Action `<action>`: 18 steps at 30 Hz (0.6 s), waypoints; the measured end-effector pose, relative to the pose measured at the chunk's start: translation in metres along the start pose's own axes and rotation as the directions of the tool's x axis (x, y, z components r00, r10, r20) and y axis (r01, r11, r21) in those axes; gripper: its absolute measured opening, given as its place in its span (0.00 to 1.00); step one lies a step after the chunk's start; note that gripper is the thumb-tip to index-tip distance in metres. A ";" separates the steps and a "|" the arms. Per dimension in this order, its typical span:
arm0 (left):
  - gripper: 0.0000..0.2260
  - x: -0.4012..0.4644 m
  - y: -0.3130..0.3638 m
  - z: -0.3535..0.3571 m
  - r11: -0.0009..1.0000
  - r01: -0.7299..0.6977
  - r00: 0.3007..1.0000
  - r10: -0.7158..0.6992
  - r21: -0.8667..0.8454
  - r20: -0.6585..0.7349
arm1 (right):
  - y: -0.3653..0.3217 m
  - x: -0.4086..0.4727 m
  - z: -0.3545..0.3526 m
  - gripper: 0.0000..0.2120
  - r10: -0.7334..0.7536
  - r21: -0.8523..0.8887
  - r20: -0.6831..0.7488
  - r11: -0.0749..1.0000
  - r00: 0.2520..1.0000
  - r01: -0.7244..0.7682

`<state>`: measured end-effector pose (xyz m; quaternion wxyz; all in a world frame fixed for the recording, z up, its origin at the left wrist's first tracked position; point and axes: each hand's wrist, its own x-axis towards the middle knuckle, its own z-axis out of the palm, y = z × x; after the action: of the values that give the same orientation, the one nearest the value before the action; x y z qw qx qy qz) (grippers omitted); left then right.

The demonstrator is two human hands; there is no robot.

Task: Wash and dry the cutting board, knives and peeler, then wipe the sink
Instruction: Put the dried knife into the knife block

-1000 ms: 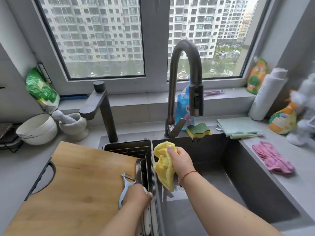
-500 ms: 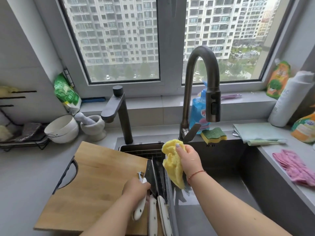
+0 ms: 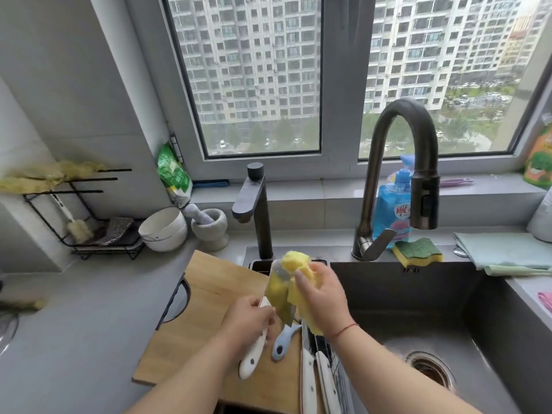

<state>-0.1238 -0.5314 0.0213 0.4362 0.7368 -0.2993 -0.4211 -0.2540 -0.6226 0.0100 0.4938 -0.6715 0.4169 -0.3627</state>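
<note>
The left hand (image 3: 251,321) gripped the white handle of a knife (image 3: 270,312), fingers curled round it, and held the blade upright over the right edge of the wooden cutting board (image 3: 215,312). The right hand (image 3: 324,297) clutched a yellow cloth (image 3: 298,265), bunched in its fingers, and pressed it against the blade's right face, so that the steel mirrored the yellow. The board lay on the grey worktop (image 3: 89,309), flush against the left rim of the dark sink (image 3: 418,312), its cut-out handle toward the worktop's left. A pale blue peeler (image 3: 283,343) lay on the board just beside the held knife's handle, near the board's right edge. Two more white-handled knives (image 3: 316,380) lay side by side along a wire rack at the sink's left rim, handles toward the near edge. At the sink's back rim stood the tall arched faucet (image 3: 397,174), with a shorter dark tap (image 3: 254,210) to its left and a yellow-and-green sponge (image 3: 416,252) to its right. A blue soap bottle (image 3: 391,207) stood behind the faucet. A folded pale green cloth (image 3: 504,249) lay at the sink's far right corner. White bowls (image 3: 162,230) and a stone mortar (image 3: 210,228) sat at the worktop's back edge.
</note>
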 end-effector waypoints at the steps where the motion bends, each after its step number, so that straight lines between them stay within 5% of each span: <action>1: 0.05 -0.004 0.006 -0.003 0.999 -0.024 0.999 0.025 -0.043 0.034 | -0.001 -0.004 0.010 0.11 -0.080 -0.098 0.072 0.991 0.994 0.087; 3: 0.07 -0.012 0.017 -0.007 0.992 -0.061 0.994 0.070 -0.106 0.080 | -0.003 -0.011 0.027 0.17 -0.178 -0.228 0.161 0.950 0.971 0.212; 6: 0.05 -0.021 0.028 -0.016 0.987 -0.106 0.987 0.119 -0.118 0.106 | -0.009 -0.011 0.034 0.21 -0.159 -0.240 0.172 0.950 0.972 0.198; 13: 0.06 -0.044 0.044 -0.029 0.972 -0.205 0.938 0.228 -0.113 0.261 | -0.013 0.024 0.015 0.24 -0.147 -0.313 0.019 0.938 0.989 0.146; 16: 0.03 -0.049 0.048 -0.031 0.960 -0.226 0.924 0.265 -0.164 0.277 | -0.014 0.040 -0.004 0.24 -0.095 -0.066 -0.116 0.994 0.989 0.088; 18: 0.01 -0.050 0.051 -0.034 0.949 -0.225 0.912 0.284 -0.220 0.296 | -0.018 0.040 -0.018 0.21 0.188 0.454 -0.097 0.882 0.977 -0.125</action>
<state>-0.1209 -0.5004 0.0937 0.4973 0.5693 -0.4212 -0.5012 -0.2507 -0.6632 0.0354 0.6319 -0.4779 0.4090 -0.4529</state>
